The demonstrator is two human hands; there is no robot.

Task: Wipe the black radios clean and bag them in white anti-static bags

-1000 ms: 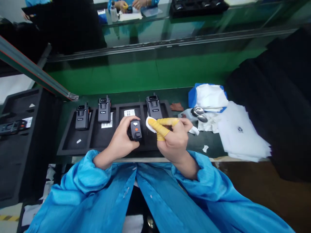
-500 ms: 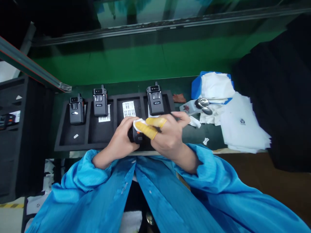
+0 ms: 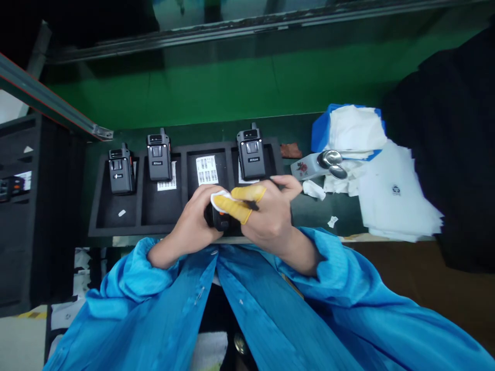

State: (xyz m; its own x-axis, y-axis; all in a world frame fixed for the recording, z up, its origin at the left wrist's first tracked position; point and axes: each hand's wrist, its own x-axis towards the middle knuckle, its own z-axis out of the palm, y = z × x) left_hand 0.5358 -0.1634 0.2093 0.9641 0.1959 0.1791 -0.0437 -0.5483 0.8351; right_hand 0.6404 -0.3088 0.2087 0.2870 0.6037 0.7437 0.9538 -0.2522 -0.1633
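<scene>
In front of my body, my left hand (image 3: 197,219) is wrapped round a black walkie-talkie (image 3: 221,220) with an orange button. My right hand (image 3: 268,216), with yellow finger cots on two fingers, presses a white wiping cloth (image 3: 218,202) against the top of that radio. Most of the held radio is covered by my fingers. Beyond my hands lies a black compartment tray (image 3: 160,219). One radio (image 3: 121,175) rests in its left compartment, another radio (image 3: 159,159) in the one beside it, and a third radio (image 3: 250,157) on the right. A printed label sheet (image 3: 207,170) lies in the compartment between.
To the right, a blue box (image 3: 322,131) holds white cloths. Nearby are a dispenser bottle (image 3: 307,166) with a metal top, crumpled wipes (image 3: 314,190) and a stack of white sheets (image 3: 402,201). Black foam trays (image 3: 50,206) stand at the left. A metal rail (image 3: 232,28) crosses the back.
The view has shifted slightly, so the bench and its contents sit a little higher. Both hands keep their hold, the cloth still on the top of the walkie-talkie.
</scene>
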